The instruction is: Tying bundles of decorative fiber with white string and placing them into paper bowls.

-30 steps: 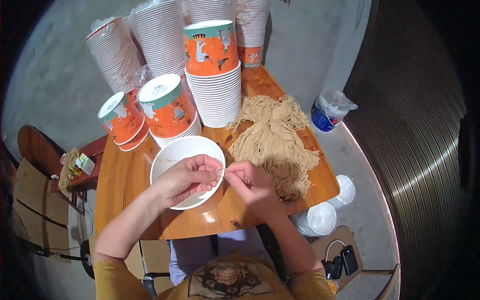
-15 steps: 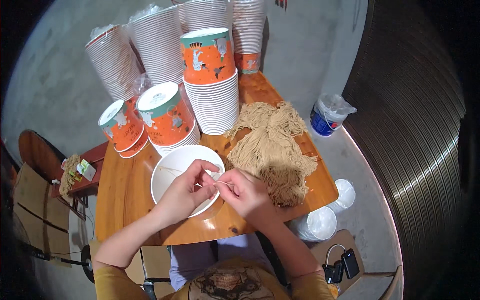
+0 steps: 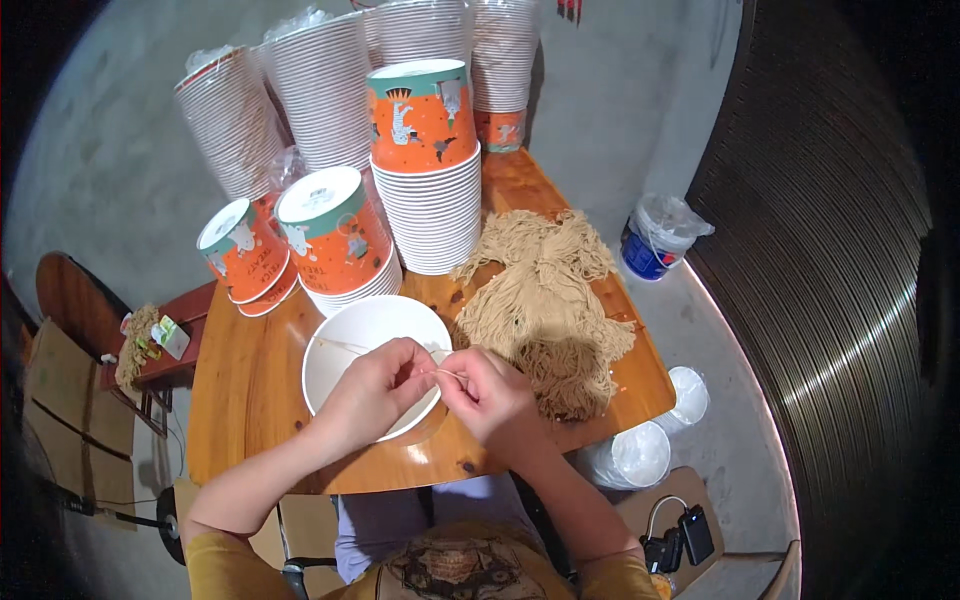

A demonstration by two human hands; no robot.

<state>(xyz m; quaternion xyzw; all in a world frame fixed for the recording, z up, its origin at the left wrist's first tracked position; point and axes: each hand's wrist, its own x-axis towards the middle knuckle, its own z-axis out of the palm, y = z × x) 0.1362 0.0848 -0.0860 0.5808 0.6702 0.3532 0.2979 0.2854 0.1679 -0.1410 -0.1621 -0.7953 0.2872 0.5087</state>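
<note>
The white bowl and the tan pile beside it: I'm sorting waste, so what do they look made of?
White bowl: probably coated paper, smooth and matte, like the stacked cups. Tan pile: thin strands, likely dried noodles or fibre; unclear which. Both hands pinch one strand.

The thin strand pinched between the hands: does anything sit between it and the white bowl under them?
Nothing visible does. The left hand and right hand pinch the thin strand right above the white bowl, whose open inside shows bare. The noodle pile lies off to the right on the table.
</note>
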